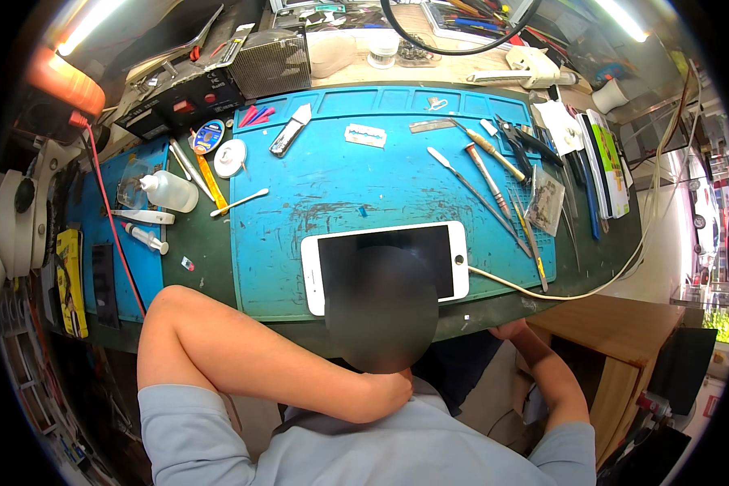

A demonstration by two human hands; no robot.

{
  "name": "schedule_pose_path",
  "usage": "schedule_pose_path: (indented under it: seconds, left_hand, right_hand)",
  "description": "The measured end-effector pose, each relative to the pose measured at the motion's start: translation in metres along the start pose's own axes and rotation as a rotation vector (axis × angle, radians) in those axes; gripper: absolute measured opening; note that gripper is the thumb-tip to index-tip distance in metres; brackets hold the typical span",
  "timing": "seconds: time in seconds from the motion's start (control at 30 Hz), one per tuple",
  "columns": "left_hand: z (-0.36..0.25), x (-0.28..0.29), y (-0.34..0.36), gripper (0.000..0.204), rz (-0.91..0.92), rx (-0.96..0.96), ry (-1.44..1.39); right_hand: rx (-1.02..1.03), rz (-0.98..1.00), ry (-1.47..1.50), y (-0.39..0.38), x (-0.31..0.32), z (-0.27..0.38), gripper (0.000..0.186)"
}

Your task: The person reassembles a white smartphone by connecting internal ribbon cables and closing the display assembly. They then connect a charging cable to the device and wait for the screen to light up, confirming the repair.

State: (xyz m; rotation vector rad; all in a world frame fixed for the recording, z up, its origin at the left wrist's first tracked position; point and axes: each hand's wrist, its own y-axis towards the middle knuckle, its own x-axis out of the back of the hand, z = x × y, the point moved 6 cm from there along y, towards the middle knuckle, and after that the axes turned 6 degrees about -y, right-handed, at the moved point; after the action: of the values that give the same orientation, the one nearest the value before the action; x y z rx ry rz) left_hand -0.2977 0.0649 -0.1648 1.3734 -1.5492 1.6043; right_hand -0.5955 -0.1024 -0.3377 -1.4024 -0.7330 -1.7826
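A white phone (457,251) with a dark screen lies sideways on the blue work mat (300,178), near its front edge. A white cable (526,293) runs from the phone's right end. A dark blurred oval covers part of the phone. My left forearm bends across my body, and my left hand (390,395) rests close to my chest, its fingers hidden. At the table's front edge, right of the phone, is my right hand (508,328); its fingers are too small and partly hidden to read. Neither hand touches the phone.
Tweezers (535,251), a brush (494,154), pliers (525,150) and a spudger (470,185) lie at the mat's right. A razor blade (365,135) is at the back. A squeeze bottle (172,191), syringe (147,239) and cotton swab (241,202) lie left. A wooden cabinet (599,324) stands right.
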Motion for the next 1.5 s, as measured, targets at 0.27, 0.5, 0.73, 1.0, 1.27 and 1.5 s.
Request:
schedule_pose_path:
  seconds: [0.27,0.5,0.73,1.0,1.27,1.5]
  left_hand:
    - [-0.001,-0.002,0.001,0.032,0.001,-0.024,-0.031]
    - [0.0,-0.001,0.0,0.033,0.032,-0.014,-0.009]
    - [-0.002,-0.005,0.003,0.042,0.082,-0.043,0.026]
    - [-0.002,-0.005,0.004,0.046,0.116,-0.048,-0.003]
    - [0.013,0.017,-0.01,0.042,-0.007,0.05,-0.109]
    - [0.014,0.019,-0.01,0.041,-0.018,0.061,-0.123]
  right_hand:
    - [-0.003,0.016,-0.052,0.002,-0.002,0.001,0.049]
    - [-0.019,0.053,-0.072,-0.001,-0.005,0.0,0.05]
    - [-0.027,-0.004,-0.018,0.003,-0.001,0.0,0.049]
    - [-0.076,0.11,0.005,-0.001,-0.007,-0.003,0.048]
    - [-0.076,0.11,0.014,0.003,-0.003,0.001,0.048]
    - [-0.071,0.112,-0.002,-0.002,-0.009,-0.003,0.048]
